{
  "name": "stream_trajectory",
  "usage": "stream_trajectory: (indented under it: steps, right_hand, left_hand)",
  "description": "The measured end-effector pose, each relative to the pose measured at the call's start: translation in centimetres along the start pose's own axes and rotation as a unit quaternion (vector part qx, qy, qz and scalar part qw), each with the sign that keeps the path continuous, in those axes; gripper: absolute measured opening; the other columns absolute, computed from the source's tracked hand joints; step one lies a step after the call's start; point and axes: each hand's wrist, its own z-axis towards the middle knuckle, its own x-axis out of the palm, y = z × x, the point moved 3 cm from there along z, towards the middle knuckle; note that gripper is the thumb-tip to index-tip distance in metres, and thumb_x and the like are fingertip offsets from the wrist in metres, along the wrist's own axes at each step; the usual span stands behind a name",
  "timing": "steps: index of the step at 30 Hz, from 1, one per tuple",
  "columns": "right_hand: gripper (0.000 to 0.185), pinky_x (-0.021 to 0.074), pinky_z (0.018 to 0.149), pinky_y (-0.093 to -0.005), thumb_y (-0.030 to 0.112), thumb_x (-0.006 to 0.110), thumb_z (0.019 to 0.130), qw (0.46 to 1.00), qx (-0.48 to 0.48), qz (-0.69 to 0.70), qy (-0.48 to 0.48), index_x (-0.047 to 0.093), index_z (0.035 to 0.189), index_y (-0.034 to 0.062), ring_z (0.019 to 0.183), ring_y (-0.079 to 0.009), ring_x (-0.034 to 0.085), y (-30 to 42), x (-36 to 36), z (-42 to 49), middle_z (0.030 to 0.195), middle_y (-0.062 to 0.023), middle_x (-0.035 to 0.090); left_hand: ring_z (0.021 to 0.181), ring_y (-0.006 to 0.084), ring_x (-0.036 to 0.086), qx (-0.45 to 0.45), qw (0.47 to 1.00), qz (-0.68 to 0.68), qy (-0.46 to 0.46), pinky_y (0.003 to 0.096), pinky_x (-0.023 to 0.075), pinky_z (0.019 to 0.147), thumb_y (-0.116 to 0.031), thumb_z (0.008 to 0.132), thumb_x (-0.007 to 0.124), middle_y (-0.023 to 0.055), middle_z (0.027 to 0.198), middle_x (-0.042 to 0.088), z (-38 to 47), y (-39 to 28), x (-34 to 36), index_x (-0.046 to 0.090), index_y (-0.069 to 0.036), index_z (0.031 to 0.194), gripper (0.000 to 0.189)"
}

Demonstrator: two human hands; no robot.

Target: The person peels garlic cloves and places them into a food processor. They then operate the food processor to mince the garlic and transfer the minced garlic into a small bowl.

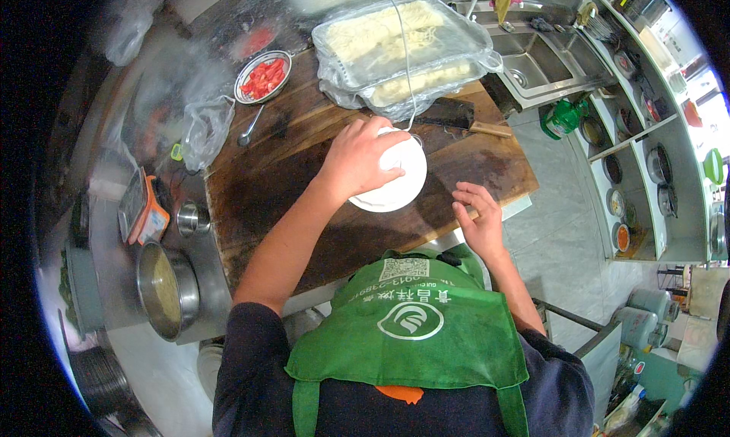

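Note:
A round white appliance with a cord (406,186) stands on the dark wooden cutting board (274,209), and my left hand (365,160) grips its top. My right hand (479,214) is empty, fingers apart, over the board's near right edge. Behind the appliance lies a cleaver (447,113) with a wooden handle. Trays of pale noodles (382,29) in clear plastic wrap are stacked at the board's far side. A patterned bowl of chopped red pieces, perhaps tomato (263,79), sits at the far left, with a metal spoon (251,126) near it.
On the left are a clear plastic bag (208,130), an orange-edged device (151,216), a small metal cup (191,218) and a large steel bowl (168,291). A steel sink (527,58) lies at the far right. Shelves with bowls (650,169) line the right side, beyond the tiled floor.

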Motion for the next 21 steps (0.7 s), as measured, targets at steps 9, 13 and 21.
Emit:
stream_trajectory:
  steps: [9,13,21]
  right_hand:
    - [0.021,0.0595,0.09,-0.0388,0.0,0.075,0.089,1.0,0.005,-0.006,0.003,0.075,0.11,-0.0005,0.107,-0.0323,0.072,-0.7,-0.2,-0.3,0.126,-0.0169,0.071]
    - [0.027,0.0586,0.093,-0.0396,0.001,0.077,0.087,0.999,-0.046,-0.002,0.005,0.074,0.114,0.0012,0.109,-0.0349,0.071,1.9,0.3,1.7,0.126,-0.0166,0.07]
    - [0.059,0.0494,0.107,-0.048,0.027,0.083,0.081,0.936,-0.3,-0.131,0.131,0.067,0.135,0.012,0.124,-0.0382,0.061,10.1,6.0,12.6,0.138,-0.0156,0.062]
  left_hand:
    - [0.121,0.0343,0.06,-0.058,0.998,0.0,-0.038,0.047,0.0491,0.107,-0.04,0.076,0.088,0.007,0.135,0.063,0.1,-0.7,1.0,0.073,-0.021,0.131,0.06]
    - [0.132,0.037,0.056,-0.014,0.987,-0.124,-0.105,0.048,0.0467,0.112,-0.033,0.067,0.095,0.0153,0.144,0.059,-1.1,1.0,1.6,0.059,-0.013,0.146,0.089]
    - [0.141,0.0397,0.051,-0.205,0.956,-0.178,-0.108,0.0488,0.0422,0.117,-0.028,0.051,0.105,0.022,0.158,0.047,-5.0,4.3,7.4,0.029,-0.003,0.161,0.136]
